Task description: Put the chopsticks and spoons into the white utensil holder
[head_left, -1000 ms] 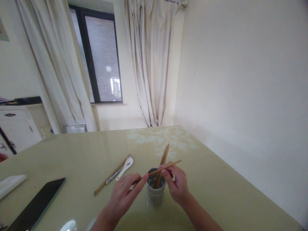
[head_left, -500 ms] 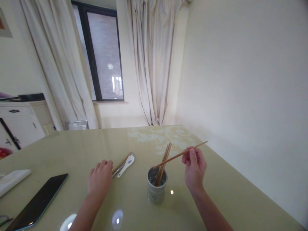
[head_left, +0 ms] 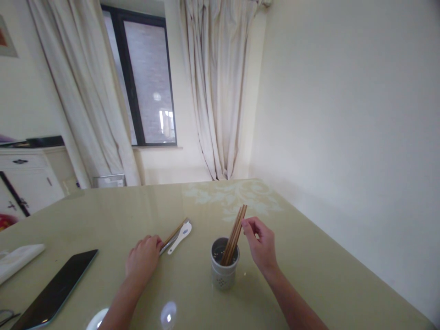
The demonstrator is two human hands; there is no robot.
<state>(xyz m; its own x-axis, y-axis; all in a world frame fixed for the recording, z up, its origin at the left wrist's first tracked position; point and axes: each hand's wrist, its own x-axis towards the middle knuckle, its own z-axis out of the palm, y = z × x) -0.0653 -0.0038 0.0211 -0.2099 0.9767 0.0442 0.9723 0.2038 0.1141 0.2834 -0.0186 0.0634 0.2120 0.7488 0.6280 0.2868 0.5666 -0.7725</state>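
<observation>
Several chopsticks (head_left: 234, 234) stand in the holder (head_left: 224, 269), the right hand (head_left: 261, 245) pinching one's top; the left hand (head_left: 142, 259), curled, covers another chopstick (head_left: 175, 232), seemingly gripping it next.

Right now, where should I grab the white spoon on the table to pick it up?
Take the spoon by its handle, the slim end pointing toward the left hand, coming from above. It lies flat on the table close beside a chopstick, so pinching the narrow handle's sides probably works best; the wider bowl end points away.
</observation>
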